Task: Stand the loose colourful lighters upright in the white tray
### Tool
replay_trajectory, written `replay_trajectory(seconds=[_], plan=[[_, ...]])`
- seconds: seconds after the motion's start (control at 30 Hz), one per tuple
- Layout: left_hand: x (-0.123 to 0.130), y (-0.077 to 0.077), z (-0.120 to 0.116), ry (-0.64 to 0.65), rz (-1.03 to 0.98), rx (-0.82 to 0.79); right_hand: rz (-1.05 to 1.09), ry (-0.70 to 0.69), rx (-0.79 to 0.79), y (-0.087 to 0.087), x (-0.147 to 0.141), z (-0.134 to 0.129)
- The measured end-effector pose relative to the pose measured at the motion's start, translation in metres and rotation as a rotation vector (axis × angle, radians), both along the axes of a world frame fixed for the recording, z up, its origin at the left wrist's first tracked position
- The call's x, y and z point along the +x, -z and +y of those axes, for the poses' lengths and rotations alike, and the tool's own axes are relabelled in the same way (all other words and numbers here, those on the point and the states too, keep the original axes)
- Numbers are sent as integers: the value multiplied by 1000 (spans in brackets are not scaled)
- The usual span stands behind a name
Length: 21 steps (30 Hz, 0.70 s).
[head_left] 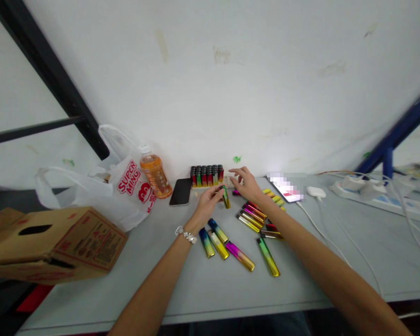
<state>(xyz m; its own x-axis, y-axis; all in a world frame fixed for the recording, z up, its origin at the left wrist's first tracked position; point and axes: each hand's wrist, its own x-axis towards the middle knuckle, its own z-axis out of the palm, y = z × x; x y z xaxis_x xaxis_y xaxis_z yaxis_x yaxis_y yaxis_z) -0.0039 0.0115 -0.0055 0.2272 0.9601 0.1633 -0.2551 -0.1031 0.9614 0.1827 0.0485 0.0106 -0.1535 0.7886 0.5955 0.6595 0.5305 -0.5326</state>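
Note:
My left hand (209, 201) is closed on a green-and-gold lighter (226, 198), which tilts upright just above the table. Behind it, several black-topped lighters (206, 175) stand in tight rows in a clear tray. My right hand (245, 181) hovers by the right end of that tray, fingers bent and apart, with nothing seen in them. Loose shiny lighters lie around: blue-and-yellow ones (218, 230), a magenta-and-gold one (241, 256), a green-and-yellow one (269, 257) and a row of pink-and-gold ones (252, 216). My right forearm partly hides some others.
A black phone (180, 192) and an orange drink bottle (156, 175) are left of the tray, beside a white plastic bag (126, 196) and a cardboard box (87, 240). To the right lie a lit phone (283, 187), a white earbud case (316, 192), cables and a power strip (378, 199).

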Motion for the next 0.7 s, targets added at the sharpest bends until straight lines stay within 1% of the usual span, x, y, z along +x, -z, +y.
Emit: replay_trajectory(seconds=[0.13,0.3,0.4,0.53,0.6,0.7], plan=[[13,0,-7,4,-92,-38,136,1,-8,-1,3,-28],[22,-10,-19,-8,-50,-9,210,-26,-48,-2,0,-57],[22,-17,-22,-24,-34,-63,220,-48,-65,-1,-3,-63],[24,-21,-23,-146,27,-157,227,-80,-110,3,-8,-65],[27,-22,-23,-200,54,-165,208,-93,-120,4,-10,-65],[30,-22,-22,-236,53,-166,188,-90,-122,5,-12,-66]])
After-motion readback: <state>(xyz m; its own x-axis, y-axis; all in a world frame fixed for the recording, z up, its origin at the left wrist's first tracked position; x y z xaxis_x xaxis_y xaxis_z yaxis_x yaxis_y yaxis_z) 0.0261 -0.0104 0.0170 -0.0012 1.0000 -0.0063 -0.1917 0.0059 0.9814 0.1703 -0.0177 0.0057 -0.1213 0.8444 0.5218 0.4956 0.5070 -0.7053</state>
